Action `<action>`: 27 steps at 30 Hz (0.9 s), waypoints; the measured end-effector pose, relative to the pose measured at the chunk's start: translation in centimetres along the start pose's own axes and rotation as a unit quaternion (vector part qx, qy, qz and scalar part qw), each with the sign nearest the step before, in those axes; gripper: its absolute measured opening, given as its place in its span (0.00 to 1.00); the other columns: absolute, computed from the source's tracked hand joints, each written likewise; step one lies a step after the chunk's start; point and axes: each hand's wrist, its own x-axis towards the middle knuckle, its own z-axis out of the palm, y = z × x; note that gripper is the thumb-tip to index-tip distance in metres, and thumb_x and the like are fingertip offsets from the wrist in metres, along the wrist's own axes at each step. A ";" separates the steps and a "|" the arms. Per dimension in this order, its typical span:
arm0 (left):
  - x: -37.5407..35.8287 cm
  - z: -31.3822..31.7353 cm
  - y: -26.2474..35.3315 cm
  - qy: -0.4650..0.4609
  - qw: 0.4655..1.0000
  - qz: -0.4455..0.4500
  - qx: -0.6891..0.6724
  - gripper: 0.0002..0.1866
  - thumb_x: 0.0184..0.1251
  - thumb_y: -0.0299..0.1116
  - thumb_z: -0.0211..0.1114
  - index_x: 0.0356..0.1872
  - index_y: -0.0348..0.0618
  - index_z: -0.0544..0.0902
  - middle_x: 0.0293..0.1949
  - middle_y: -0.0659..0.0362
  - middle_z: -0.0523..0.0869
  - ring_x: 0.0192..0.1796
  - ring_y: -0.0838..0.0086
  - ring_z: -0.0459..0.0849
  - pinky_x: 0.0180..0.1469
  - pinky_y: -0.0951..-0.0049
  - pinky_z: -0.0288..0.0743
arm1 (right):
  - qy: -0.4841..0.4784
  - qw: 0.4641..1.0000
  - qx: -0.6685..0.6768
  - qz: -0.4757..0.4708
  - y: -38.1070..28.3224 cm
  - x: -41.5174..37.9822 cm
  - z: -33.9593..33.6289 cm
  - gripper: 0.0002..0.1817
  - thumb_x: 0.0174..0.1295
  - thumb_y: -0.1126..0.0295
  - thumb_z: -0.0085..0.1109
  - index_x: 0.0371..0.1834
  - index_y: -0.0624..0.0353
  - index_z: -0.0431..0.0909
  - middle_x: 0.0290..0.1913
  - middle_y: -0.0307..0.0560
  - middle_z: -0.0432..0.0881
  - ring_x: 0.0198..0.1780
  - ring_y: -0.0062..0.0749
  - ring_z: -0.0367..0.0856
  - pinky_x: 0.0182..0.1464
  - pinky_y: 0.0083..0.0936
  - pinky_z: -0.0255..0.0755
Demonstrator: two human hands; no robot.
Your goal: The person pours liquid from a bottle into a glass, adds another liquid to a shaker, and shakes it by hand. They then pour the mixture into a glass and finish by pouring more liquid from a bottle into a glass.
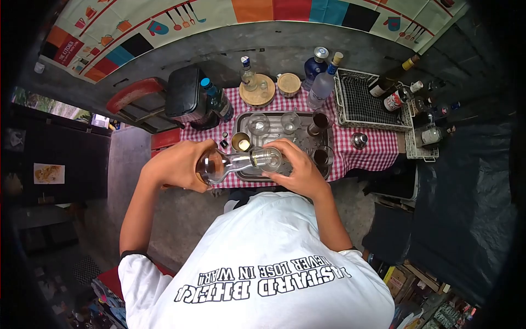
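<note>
My left hand (182, 164) is wrapped round the rounded end of a clear glass vessel (215, 166), tilted on its side with its neck to the right. Around a clear glass (268, 158) at the neck end, my right hand (298, 169) has its fingers closed. The join between the two glass pieces is hard to make out. Both are above the front of a metal tray (275, 132). Behind them on the tray are a gold-coloured cup (240, 142), two clear glasses (258, 124) (290, 122) and two glasses with dark liquid (318, 123) (322, 156).
Blue bottle (220, 101), small bottle (248, 75) on a wooden board (256, 97), and lidded cup (289, 84) stand behind the tray. Tall bottles (322, 88) are back right, beside a wire basket (350, 114) with bottles. A metal shaker top (359, 140) lies right.
</note>
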 end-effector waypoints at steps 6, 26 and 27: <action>-0.1 -0.8 0.8 0.003 1.000 0.003 0.008 0.34 0.32 0.36 0.76 0.48 0.35 0.78 0.34 0.45 0.87 0.38 0.51 0.87 0.41 0.61 0.78 | -0.004 1.000 0.015 0.002 0.1 0.0 -0.1 0.32 0.51 0.73 0.76 0.61 0.58 0.75 0.57 0.47 0.78 0.60 0.39 0.79 0.60 0.33 0.75; -0.6 -1.4 0.5 -0.029 0.998 -0.038 0.032 0.33 0.30 0.40 0.78 0.43 0.39 0.78 0.32 0.49 0.87 0.36 0.53 0.87 0.40 0.60 0.78 | 0.002 0.997 0.075 0.001 1.3 0.2 1.8 0.32 0.51 0.72 0.74 0.61 0.60 0.73 0.56 0.50 0.78 0.59 0.43 0.79 0.61 0.35 0.72; -0.7 -1.5 0.6 -0.032 0.998 -0.039 0.031 0.33 0.30 0.40 0.78 0.43 0.39 0.78 0.32 0.49 0.87 0.36 0.53 0.87 0.40 0.60 0.78 | 0.001 0.997 0.074 0.002 1.3 0.2 1.8 0.32 0.51 0.72 0.74 0.61 0.60 0.73 0.56 0.50 0.78 0.59 0.43 0.79 0.61 0.35 0.72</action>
